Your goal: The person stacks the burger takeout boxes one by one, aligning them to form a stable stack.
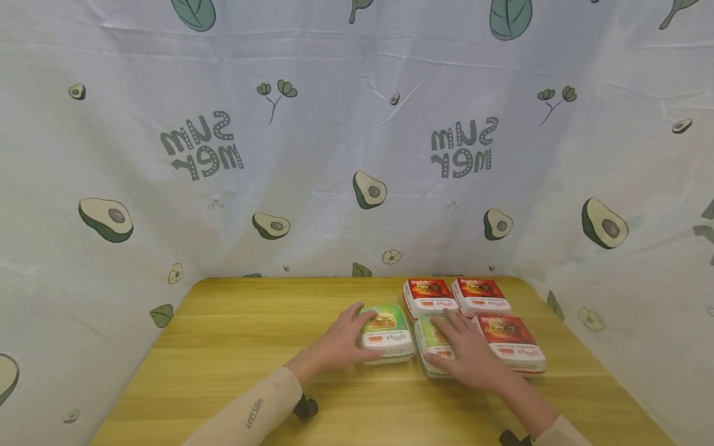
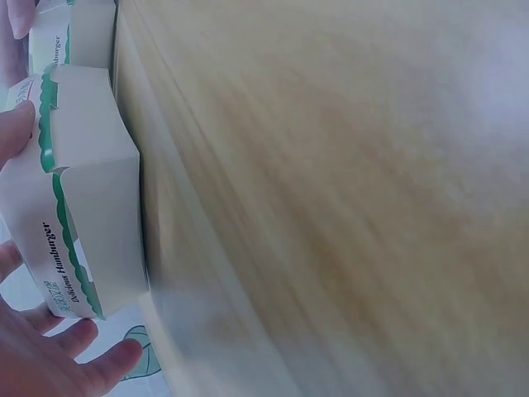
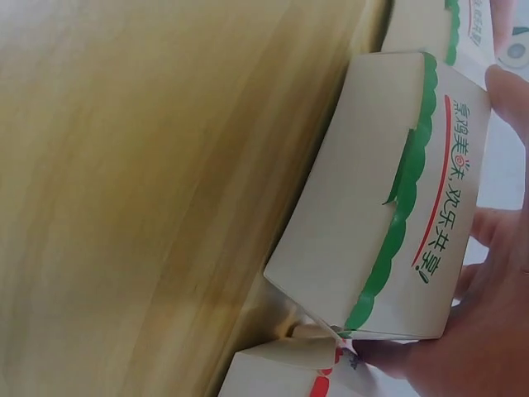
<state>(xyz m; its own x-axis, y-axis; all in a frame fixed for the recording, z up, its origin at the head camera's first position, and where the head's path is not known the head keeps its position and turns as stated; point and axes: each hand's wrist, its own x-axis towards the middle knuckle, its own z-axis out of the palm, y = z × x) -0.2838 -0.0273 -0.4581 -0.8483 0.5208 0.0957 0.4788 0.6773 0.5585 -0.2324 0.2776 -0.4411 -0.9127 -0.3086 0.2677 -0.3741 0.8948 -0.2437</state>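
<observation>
My left hand [image 1: 348, 344] grips a green-topped hamburger box [image 1: 395, 337], with the thumb at its front and the fingers around its far left side. In the left wrist view the white side of this box [image 2: 99, 223] has a scalloped green edge and stands on the wooden surface. Just to the right, my right hand [image 1: 468, 350] spans a second green-topped hamburger box [image 1: 426, 341] and holds it. Part of its lid is hidden under the hand. One fingertip reaches between this box and the red-topped box [image 1: 510, 341] beside it, as the right wrist view shows.
Behind the right hand stand two more red-topped boxes, a left one [image 1: 428, 294] and a right one [image 1: 481, 294]. All the boxes are on a wooden table [image 1: 251, 328]. A white curtain [image 1: 318, 142] printed with avocados and leaves hangs along the back and sides.
</observation>
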